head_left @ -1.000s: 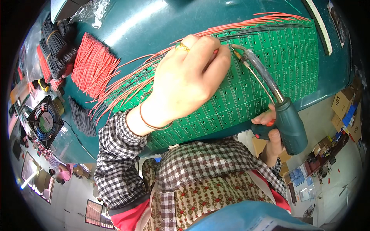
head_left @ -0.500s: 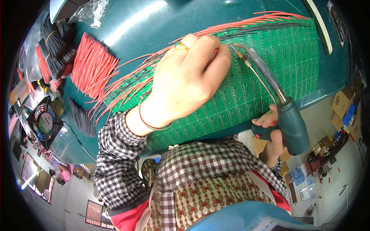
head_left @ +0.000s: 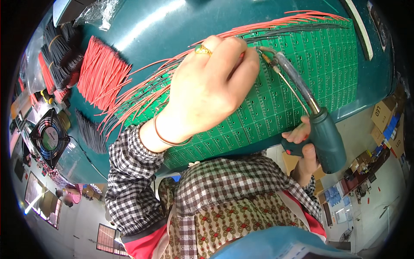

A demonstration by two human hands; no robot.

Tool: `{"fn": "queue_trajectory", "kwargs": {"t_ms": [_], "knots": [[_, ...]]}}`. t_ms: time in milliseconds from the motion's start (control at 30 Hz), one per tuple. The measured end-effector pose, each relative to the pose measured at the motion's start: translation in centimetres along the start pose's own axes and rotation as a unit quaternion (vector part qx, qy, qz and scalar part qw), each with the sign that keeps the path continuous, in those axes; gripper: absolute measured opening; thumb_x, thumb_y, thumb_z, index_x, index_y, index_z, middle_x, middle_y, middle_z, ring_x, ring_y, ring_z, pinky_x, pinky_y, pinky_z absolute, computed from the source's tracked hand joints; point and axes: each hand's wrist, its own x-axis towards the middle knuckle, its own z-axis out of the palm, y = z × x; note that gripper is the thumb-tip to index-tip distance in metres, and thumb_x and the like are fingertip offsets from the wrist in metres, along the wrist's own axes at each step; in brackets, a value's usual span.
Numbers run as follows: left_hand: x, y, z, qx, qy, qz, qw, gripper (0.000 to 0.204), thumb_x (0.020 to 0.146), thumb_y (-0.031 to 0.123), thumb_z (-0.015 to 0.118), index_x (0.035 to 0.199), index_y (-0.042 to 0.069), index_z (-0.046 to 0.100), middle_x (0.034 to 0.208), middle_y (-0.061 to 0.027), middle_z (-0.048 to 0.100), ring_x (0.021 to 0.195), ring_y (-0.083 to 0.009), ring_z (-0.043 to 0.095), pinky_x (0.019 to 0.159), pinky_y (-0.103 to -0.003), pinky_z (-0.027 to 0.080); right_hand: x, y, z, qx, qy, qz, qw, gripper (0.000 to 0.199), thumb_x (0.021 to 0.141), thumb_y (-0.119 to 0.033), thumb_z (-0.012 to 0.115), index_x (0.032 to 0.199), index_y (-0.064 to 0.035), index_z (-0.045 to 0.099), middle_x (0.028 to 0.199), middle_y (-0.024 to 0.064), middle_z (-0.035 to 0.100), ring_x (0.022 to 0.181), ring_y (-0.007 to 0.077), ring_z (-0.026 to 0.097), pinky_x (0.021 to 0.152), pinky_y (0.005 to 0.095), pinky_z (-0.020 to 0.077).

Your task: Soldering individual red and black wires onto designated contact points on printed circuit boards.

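Bare teal tabletop [head_left: 202,20] beyond the long red wires [head_left: 297,18]: we find passing room there. On the left, red wire pile [head_left: 101,73], black wire bundles [head_left: 64,56] and fan [head_left: 49,138] block us. Between left hand [head_left: 211,86] and right hand [head_left: 307,160], the slanting soldering gun [head_left: 327,138] bars the way. Right of its barrel, over the circuit boards [head_left: 332,73], we see open space.

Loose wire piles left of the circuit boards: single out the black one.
The smaller black pile beside the fan; the larger red pile sits higher in the picture.
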Motion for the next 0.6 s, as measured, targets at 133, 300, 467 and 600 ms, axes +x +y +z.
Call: {"fn": "queue_trajectory", "kwargs": {"t_ms": [133,300,467,600], "knots": [[-0.15,0.18,0.0,-0.008,0.0,-0.011,1.0,0.031,0.061,0.0,0.065,0.092,0.003,0.068,0.086,-0.0042,0.058,0.068,-0.0171,0.055,0.055,-0.026,0.046,0.0,0.09,0.0,-0.001,-0.002,0.0,1.0,0.076,0.082,-0.044,0.066,0.125,0.0123,0.038,0.079,0.0072,0.052,0.073,0.021,0.057,0.071,0.0408,0.0548],[-0.1,0.13,0.06,-0.007,-0.005,-0.01,1.0,0.032,0.06,0.0,0.065,0.092,0.003,0.068,0.086,-0.0044,0.058,0.069,-0.0173,0.056,0.055,-0.026,0.046,0.09,-0.34,0.18,0.02,0.031,-0.028,0.999,0.075,0.082,-0.044,0.065,0.126,0.012,0.039,0.079,0.0081,0.052,0.073,0.0224,0.057,0.07,0.0409,0.0551],[-0.28,0.12,0.02,-0.006,-0.003,-0.01,1.0,0.032,0.06,-0.001,0.065,0.092,0.003,0.068,0.086,-0.0045,0.058,0.069,-0.0173,0.056,0.055,-0.026,0.047,0.05,-0.36,0.14,0.023,0.019,-0.017,0.999,0.074,0.083,-0.043,0.064,0.125,0.0119,0.039,0.079,0.0084,0.052,0.075,0.0222,0.057,0.07,0.0409,0.0551],[-0.11,0.06,0.11,-0.009,0.002,-0.008,1.0,0.032,0.06,-0.002,0.065,0.092,0.003,0.068,0.087,-0.0048,0.059,0.069,-0.0177,0.056,0.055,-0.026,0.047,0.16,-0.23,0.06,0.03,0.017,-0.025,0.999,0.073,0.084,-0.044,0.063,0.125,0.0119,0.039,0.078,0.0081,0.051,0.074,0.022,0.056,0.07,0.0412,0.0549]]}}
